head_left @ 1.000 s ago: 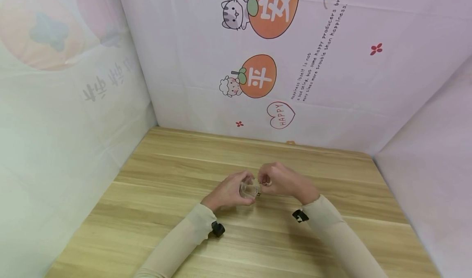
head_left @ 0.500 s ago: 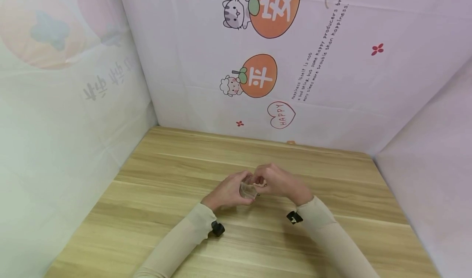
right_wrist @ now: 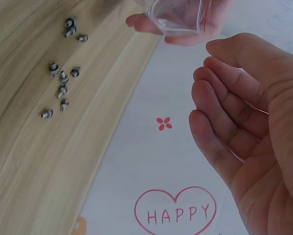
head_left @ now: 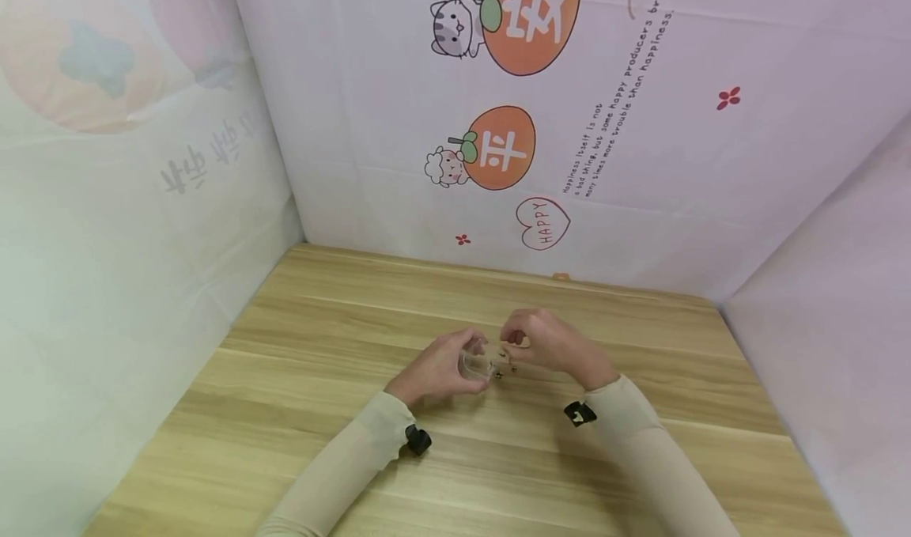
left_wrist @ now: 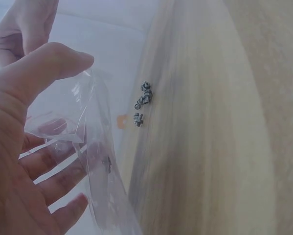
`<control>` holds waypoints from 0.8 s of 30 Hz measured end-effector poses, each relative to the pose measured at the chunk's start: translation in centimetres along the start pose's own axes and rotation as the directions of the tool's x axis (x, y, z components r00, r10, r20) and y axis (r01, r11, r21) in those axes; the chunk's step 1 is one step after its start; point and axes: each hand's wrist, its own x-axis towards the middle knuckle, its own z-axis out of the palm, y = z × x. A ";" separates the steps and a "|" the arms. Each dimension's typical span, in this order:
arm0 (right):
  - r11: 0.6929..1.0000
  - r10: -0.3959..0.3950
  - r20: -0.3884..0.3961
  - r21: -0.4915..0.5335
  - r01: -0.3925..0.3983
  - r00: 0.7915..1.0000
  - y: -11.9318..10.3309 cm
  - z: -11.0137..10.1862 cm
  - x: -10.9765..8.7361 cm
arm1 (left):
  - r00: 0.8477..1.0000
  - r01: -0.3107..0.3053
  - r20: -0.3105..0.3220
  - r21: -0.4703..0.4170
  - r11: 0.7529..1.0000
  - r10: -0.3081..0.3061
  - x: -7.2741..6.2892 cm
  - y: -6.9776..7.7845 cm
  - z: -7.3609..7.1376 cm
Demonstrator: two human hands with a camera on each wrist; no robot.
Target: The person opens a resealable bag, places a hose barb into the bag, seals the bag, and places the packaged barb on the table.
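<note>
Grips a clear bag (head_left: 475, 365) in the left hand (head_left: 437, 367), as before. Drew the right hand (head_left: 553, 351) back from the bag's mouth within half a second, loosely bent, apart. Cannot place a dark speck (left_wrist: 108, 164) inside or behind that bag. Leaves small metal screws (right_wrist: 62, 91) in plainer sight below on the wooden table (head_left: 498, 482).

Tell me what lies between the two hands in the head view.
The head view shows the clear plastic bag, held by the left hand, then a few small metal pieces on the table, short of the right hand.
</note>
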 end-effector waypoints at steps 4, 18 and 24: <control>0.998 0.062 0.033 0.016 -0.063 0.997 0.7 -0.2 -0.5 | 1.000 0.005 0.011 -0.005 1.000 -0.005 0.0 0.0 0.0; 0.975 0.217 0.155 0.018 -0.223 0.964 4.0 0.8 -1.9 | 1.000 0.009 0.008 -0.030 1.000 -0.009 0.1 -0.2 0.1; 0.967 0.248 0.185 0.011 -0.254 0.951 5.2 1.9 -2.2 | 1.000 0.017 0.004 -0.023 1.000 -0.017 0.1 -0.3 0.4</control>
